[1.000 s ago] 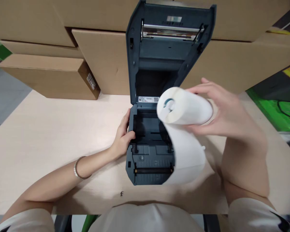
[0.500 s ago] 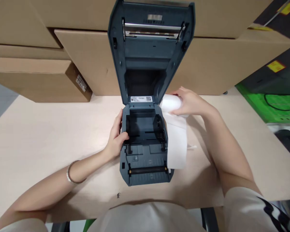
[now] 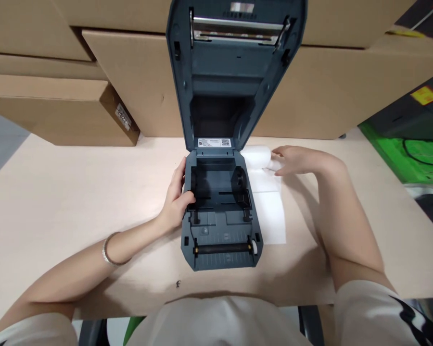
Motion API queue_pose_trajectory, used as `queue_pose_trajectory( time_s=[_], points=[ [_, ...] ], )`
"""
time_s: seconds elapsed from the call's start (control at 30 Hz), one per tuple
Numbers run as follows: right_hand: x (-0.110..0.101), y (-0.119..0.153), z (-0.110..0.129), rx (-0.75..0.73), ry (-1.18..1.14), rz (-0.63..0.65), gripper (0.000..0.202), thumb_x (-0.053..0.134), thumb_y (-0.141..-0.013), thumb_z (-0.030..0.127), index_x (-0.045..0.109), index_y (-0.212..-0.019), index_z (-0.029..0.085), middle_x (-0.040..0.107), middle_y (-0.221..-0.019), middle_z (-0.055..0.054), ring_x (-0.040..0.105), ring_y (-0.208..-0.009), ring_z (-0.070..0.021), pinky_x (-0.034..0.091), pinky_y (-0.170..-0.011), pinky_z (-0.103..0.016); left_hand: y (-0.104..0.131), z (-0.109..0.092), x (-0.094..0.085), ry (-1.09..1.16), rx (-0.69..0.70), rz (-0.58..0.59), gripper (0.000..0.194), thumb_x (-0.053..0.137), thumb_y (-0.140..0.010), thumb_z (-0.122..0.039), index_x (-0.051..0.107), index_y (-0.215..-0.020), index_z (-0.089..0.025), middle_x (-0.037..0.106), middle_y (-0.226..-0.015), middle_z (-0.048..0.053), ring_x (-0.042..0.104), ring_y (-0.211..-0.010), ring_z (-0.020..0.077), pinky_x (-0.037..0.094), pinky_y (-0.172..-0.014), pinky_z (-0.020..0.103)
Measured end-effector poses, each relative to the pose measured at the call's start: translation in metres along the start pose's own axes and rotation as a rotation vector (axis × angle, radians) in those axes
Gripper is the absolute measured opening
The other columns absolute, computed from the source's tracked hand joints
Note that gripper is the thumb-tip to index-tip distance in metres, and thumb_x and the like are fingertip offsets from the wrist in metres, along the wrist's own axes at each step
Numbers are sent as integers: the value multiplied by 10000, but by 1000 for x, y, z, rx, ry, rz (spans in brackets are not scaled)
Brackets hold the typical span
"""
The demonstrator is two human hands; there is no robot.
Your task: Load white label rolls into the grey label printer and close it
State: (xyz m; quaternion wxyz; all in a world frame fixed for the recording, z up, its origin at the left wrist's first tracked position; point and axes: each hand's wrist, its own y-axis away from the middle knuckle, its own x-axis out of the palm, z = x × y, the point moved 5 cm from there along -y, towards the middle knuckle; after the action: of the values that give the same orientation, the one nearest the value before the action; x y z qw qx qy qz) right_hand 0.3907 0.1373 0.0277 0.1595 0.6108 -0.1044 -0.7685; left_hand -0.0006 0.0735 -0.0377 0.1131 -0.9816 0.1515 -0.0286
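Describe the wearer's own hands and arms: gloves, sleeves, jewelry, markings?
No gloves on the left hand or right hand. A silvery, textured bracelet circles the left wrist; none shows on the right. Both sleeves are short and off-white; the right sleeve has a wavy black print near its outer side.

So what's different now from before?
The white roll came down from over the machine to the table on its right, its loose paper now flat. The right hand has loosened its grip, fingers by the roll's end; I can't tell if they still touch. The left hand still holds the machine, and the lid is still up.
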Motion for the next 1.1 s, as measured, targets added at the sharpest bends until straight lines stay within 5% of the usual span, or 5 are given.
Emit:
queue_pose_trajectory(
  time_s=[0.17,0.4,0.6,0.93,1.1],
  points=[
    [4,-6,1,25,4,73,317,864,-688,391,839,-965,239,860,-981,-124,814,-899,-382,665,-839,-509,0,1,1,2,-16,7,1006,795,-803,-231,504,-1743,-438,440,-1898,-27,347,-1786,426,307,-1489,624],
    [-49,57,-15,-317,-123,-4,511,853,-859,781,931,-1144,363,896,-1204,-118,866,-1021,-378,696,-799,-501,1,-2,4,-6,-9,7,1000,775,-817,-246,480,-1761,-398,426,-1909,3,333,-1793,421,307,-1487,620],
    [-52,96,60,-690,-317,295,416,847,-944,750,917,-1188,420,899,-1093,-37,874,-918,-276,727,-764,-407,2,0,5,-10,-15,1,984,781,-833,-275,473,-1760,-399,421,-1911,6,325,-1793,418,277,-1499,628],
    [23,62,168,-694,-85,-419,492,578,-1146,468,743,-1544,230,853,-1381,-125,796,-1339,-359,218,-1453,-793,2,2,7,4,-31,-8,1029,754,-791,-214,452,-1763,-370,414,-1917,29,331,-1797,414,245,-1511,627],
    [36,79,172,-786,-15,-422,449,498,-1169,336,780,-1507,247,800,-1526,-95,772,-1423,-308,438,-1418,-654,3,2,7,2,-18,-6,1035,753,-788,-213,446,-1765,-367,387,-1934,20,301,-1811,402,239,-1516,599]
  ],
)
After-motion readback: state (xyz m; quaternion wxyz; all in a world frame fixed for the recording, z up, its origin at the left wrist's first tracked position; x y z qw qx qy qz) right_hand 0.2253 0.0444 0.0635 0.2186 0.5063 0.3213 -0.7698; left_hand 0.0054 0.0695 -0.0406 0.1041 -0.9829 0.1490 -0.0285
